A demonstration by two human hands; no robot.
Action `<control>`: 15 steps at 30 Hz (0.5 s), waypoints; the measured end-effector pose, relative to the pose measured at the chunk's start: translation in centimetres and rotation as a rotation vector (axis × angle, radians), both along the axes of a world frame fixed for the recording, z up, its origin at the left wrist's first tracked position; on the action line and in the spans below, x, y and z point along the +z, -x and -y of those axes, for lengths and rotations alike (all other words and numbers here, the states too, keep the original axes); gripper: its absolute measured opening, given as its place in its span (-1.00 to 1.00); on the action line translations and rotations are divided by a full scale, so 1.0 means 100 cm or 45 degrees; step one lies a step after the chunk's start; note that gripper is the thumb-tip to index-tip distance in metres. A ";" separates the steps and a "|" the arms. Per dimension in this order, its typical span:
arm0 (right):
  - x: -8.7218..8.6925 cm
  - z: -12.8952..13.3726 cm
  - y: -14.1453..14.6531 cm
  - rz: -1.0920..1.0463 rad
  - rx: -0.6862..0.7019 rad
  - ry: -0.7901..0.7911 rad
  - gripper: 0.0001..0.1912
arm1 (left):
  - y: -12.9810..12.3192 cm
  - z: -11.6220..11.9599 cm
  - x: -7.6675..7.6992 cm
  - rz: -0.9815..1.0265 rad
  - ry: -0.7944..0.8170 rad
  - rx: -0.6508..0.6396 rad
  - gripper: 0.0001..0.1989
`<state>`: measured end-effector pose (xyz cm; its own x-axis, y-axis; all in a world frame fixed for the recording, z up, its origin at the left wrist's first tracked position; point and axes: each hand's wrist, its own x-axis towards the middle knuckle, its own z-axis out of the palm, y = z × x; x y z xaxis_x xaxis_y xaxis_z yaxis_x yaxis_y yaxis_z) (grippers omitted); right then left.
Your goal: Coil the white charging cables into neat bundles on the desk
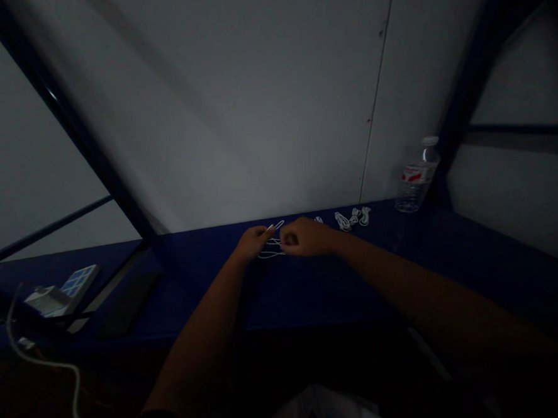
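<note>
Over the dark blue shelf [284, 297] my two hands are close together around a thin white cable [272, 255]. My left hand [253, 242] is closed, pinching the cable, and a small loop of it sticks up past the fingertips. Curled into a loose fist, my right hand [306, 237] is beside it, at the right end of the cable's loops; whether the fingers grip the cable is hard to see in the dim light. Just right of my right hand lie several bundled white cables [343, 221], partly hidden by the wrist.
A clear plastic bottle [416, 178] with a red and white label stands at the right by the grey wall [254, 109]. Blue metal posts [73, 130] frame the shelf. At left are a dark flat object [131, 303], a white-and-blue box [78, 283] and a thick white cord [75, 392].
</note>
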<state>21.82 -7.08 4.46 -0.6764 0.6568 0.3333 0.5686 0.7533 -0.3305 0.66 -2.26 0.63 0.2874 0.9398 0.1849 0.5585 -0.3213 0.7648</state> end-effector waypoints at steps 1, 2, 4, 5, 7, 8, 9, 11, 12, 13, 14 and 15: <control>0.004 -0.007 0.000 -0.101 -0.078 -0.085 -0.87 | 0.000 0.000 0.000 0.008 -0.001 -0.019 -0.46; 0.005 -0.014 -0.002 -0.178 -0.146 -0.171 -0.85 | 0.000 0.000 0.000 0.014 -0.009 -0.028 -0.46; -0.002 -0.026 -0.006 -0.247 -0.220 -0.315 -0.83 | -0.001 0.002 0.001 0.018 -0.034 -0.028 -0.47; -0.008 -0.031 -0.008 -0.257 -0.240 -0.369 -0.81 | -0.002 0.003 0.001 0.012 -0.047 -0.039 -0.49; -0.024 -0.036 -0.011 -0.252 -0.299 -0.442 -0.76 | -0.003 0.006 0.003 -0.008 -0.070 -0.079 -0.51; -0.031 -0.037 -0.012 -0.229 -0.322 -0.463 -0.73 | -0.004 0.007 0.004 -0.019 -0.077 -0.107 -0.52; -0.037 -0.037 -0.013 -0.189 -0.325 -0.473 -0.72 | -0.005 0.009 0.004 -0.026 -0.086 -0.132 -0.54; -0.043 -0.035 -0.015 -0.073 -0.257 -0.468 -0.72 | -0.007 0.012 0.005 -0.045 -0.113 -0.165 -0.55; -0.043 -0.034 -0.015 -0.016 -0.211 -0.460 -0.73 | -0.009 0.013 0.005 -0.061 -0.130 -0.177 -0.54; -0.043 -0.033 -0.015 0.025 -0.172 -0.450 -0.74 | -0.010 0.013 0.006 -0.074 -0.144 -0.191 -0.55; -0.042 -0.032 -0.014 0.036 -0.150 -0.440 -0.75 | -0.010 0.014 0.006 -0.074 -0.156 -0.199 -0.55; -0.041 -0.032 -0.014 0.015 -0.143 -0.428 -0.76 | -0.010 0.013 0.007 -0.053 -0.163 -0.193 -0.55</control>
